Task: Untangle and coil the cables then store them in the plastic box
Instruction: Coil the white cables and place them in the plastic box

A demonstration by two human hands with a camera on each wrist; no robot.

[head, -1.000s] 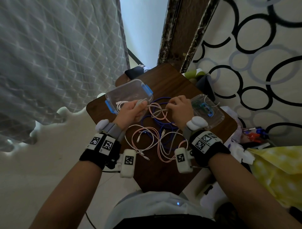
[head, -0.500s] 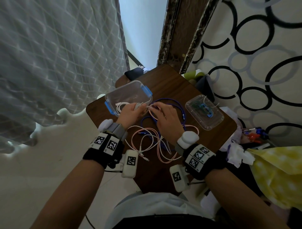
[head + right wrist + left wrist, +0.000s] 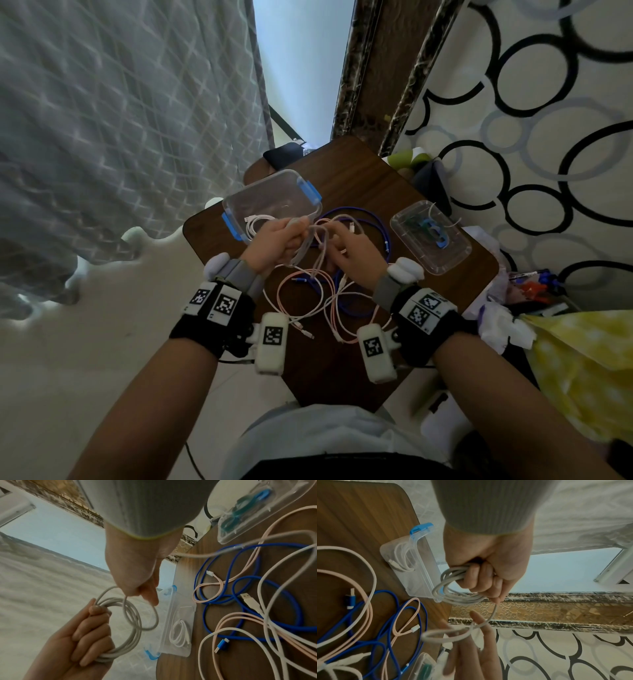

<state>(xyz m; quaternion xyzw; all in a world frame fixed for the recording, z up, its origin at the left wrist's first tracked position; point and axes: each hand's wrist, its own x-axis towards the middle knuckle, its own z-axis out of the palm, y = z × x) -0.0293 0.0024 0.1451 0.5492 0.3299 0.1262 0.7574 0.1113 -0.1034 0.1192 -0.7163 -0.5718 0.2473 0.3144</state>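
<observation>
My left hand grips a coil of white cable in its fist, above the table's left side. Close to its right, my right hand pinches the same cable's free run, which bends into a loose loop between the hands. The clear plastic box with blue clips stands just behind the left hand. A coiled white cable lies inside it. A blue cable and pink cables lie tangled on the wooden table under and in front of my hands.
The box's clear lid lies on the table's right side, with a blue thing seen through it. Clutter and a yellow cloth sit off the right edge. A curtain hangs at the left. The floor shows around the small table.
My right hand swung in from the right to the left hand and now sits beside it, holding the white cable. The left hand kept its grip on the coil.
</observation>
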